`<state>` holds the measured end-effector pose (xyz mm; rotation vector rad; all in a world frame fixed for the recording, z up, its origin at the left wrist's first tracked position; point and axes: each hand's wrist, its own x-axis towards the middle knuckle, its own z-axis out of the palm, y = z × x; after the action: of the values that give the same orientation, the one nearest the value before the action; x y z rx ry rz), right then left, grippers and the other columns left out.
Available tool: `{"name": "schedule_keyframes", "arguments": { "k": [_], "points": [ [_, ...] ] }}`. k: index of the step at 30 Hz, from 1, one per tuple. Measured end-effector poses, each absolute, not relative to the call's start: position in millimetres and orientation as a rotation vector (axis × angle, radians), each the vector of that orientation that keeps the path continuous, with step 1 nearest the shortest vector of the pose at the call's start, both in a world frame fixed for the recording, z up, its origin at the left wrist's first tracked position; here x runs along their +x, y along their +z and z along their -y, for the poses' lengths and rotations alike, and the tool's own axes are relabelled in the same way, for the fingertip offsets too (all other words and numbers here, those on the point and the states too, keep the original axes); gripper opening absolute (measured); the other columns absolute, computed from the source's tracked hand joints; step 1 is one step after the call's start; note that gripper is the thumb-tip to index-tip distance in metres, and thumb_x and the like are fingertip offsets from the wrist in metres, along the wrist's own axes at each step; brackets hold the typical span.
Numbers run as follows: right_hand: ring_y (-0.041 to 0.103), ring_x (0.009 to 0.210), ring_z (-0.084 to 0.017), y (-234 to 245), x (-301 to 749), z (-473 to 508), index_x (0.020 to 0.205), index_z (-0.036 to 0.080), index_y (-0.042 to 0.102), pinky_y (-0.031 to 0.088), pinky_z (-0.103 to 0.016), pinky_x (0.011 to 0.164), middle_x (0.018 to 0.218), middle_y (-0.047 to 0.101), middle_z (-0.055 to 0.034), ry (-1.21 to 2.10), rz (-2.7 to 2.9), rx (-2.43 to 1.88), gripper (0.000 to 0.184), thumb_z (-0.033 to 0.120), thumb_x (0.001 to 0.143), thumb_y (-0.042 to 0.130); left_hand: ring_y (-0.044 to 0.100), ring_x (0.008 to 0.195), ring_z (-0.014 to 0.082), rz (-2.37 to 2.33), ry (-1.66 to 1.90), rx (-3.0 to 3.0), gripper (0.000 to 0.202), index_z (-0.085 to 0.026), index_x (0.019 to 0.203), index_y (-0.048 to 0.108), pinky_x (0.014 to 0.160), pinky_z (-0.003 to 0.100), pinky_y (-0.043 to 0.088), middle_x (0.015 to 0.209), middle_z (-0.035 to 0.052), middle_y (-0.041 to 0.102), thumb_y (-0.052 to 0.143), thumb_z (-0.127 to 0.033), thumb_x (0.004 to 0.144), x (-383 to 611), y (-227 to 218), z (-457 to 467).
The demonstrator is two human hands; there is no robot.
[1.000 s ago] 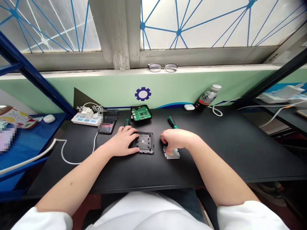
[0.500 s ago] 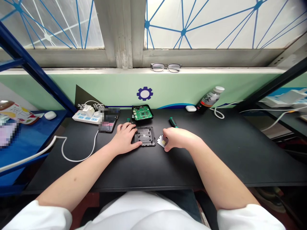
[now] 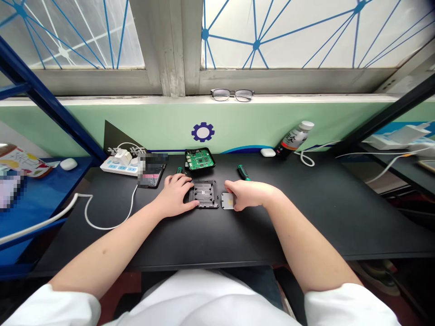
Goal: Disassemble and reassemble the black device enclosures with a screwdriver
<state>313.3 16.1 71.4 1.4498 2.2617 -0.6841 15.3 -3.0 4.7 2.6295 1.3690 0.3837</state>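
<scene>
Tip: left hand (image 3: 176, 195) lies open, steadying the black shell (image 3: 205, 195); right hand (image 3: 249, 194) pinches the silver plate (image 3: 227, 200). I'd keep it level.

Black tray (image 3: 205, 198), silver plate (image 3: 227, 200), green circuit board (image 3: 199, 159).

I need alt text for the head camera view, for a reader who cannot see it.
The person's left hand holds a black plastic cover by its left edge on a black desk, while the right hand pinches a small metal plate just right of the cover. Behind them lie a green circuit board and a green-handled screwdriver.
</scene>
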Motion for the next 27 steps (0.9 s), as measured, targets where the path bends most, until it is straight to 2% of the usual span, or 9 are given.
{"name": "schedule_keyframes", "arguments": {
  "k": [3, 7, 10, 12, 15, 17, 22, 27],
  "points": [
    [0.059, 0.067, -0.018, 73, 320, -19, 0.105, 0.027, 0.052, 0.032, -0.028, 0.056, 0.089, 0.067, 0.0014, -0.779, -2.257, 1.471, 0.045, 0.026, 0.067, 0.077, 0.045, 0.146, 0.0414, -1.354, 0.409, 2.625, 0.051, -0.023, 0.130, 0.071, 0.119, 0.065, 0.031, 0.150, 0.0153, 0.064, 0.071, -0.059, 0.095, 14, 4, 3],
    [0.061, 0.072, -0.017, 74, 336, -29, 0.111, 0.025, 0.061, 0.038, -0.027, 0.060, 0.086, 0.067, 0.0023, -1.035, -2.342, 1.462, 0.045, 0.025, 0.070, 0.079, 0.045, 0.146, 0.0419, -1.344, 0.395, 2.627, 0.053, -0.022, 0.131, 0.071, 0.119, 0.066, 0.031, 0.150, 0.0159, 0.063, 0.070, -0.061, 0.095, 13, 4, 2],
    [0.063, 0.067, -0.015, 70, 346, -39, 0.108, 0.020, 0.069, 0.047, -0.028, 0.065, 0.079, 0.066, 0.0024, -1.497, -2.380, 1.415, 0.031, 0.032, 0.080, 0.074, 0.044, 0.148, 0.0422, -1.331, 0.389, 2.621, 0.054, -0.022, 0.132, 0.071, 0.121, 0.067, 0.030, 0.151, 0.0160, 0.063, 0.071, -0.062, 0.095, 13, 4, 1],
    [0.061, 0.061, -0.013, 65, 346, -44, 0.102, 0.018, 0.072, 0.049, -0.028, 0.062, 0.077, 0.069, 0.0015, -1.815, -2.343, 1.525, 0.028, 0.034, 0.080, 0.076, 0.041, 0.150, 0.0428, -1.321, 0.389, 2.607, 0.055, -0.023, 0.132, 0.071, 0.122, 0.067, 0.030, 0.152, 0.0157, 0.062, 0.072, -0.062, 0.094, 13, 5, 1],
    [0.062, 0.059, -0.012, 54, 333, -47, 0.097, 0.017, 0.072, 0.051, -0.025, 0.055, 0.076, 0.073, -0.0009, -2.241, -2.214, 1.804, 0.027, 0.028, 0.075, 0.083, 0.037, 0.153, 0.0437, -1.314, 0.392, 2.575, 0.057, -0.024, 0.133, 0.071, 0.123, 0.068, 0.029, 0.151, 0.0146, 0.062, 0.073, -0.064, 0.093, 13, 6, 1],
    [0.065, 0.059, -0.012, 46, 318, -45, 0.096, 0.017, 0.073, 0.055, -0.025, 0.055, 0.077, 0.075, -0.0022, -2.411, -2.138, 1.868, 0.023, 0.022, 0.076, 0.084, 0.035, 0.155, 0.0441, -1.318, 0.399, 2.556, 0.062, -0.025, 0.138, 0.069, 0.125, 0.069, 0.028, 0.152, 0.0145, 0.061, 0.075, -0.065, 0.091, 13, 8, 1],
    [0.071, 0.061, -0.014, 31, 281, -34, 0.091, 0.016, 0.073, 0.063, -0.026, 0.059, 0.076, 0.076, -0.0035, -2.478, -2.026, 1.931, 0.010, 0.011, 0.084, 0.076, 0.029, 0.160, 0.0469, -1.346, 0.353, 2.552, 0.075, -0.024, 0.149, 0.065, 0.128, 0.070, 0.025, 0.162, 0.0160, 0.053, 0.076, -0.067, 0.088, 13, 7, 1],
    [0.073, 0.062, -0.013, 23, 269, -27, 0.095, 0.017, 0.073, 0.065, -0.025, 0.061, 0.081, 0.076, -0.0022, -2.393, -2.077, 1.872, 0.010, 0.009, 0.089, 0.071, 0.019, 0.165, 0.0477, -1.367, 0.312, 2.572, 0.080, -0.020, 0.152, 0.064, 0.130, 0.071, 0.021, 0.171, 0.0179, 0.043, 0.073, -0.070, 0.091, 12, 3, 0]
  ]
}}
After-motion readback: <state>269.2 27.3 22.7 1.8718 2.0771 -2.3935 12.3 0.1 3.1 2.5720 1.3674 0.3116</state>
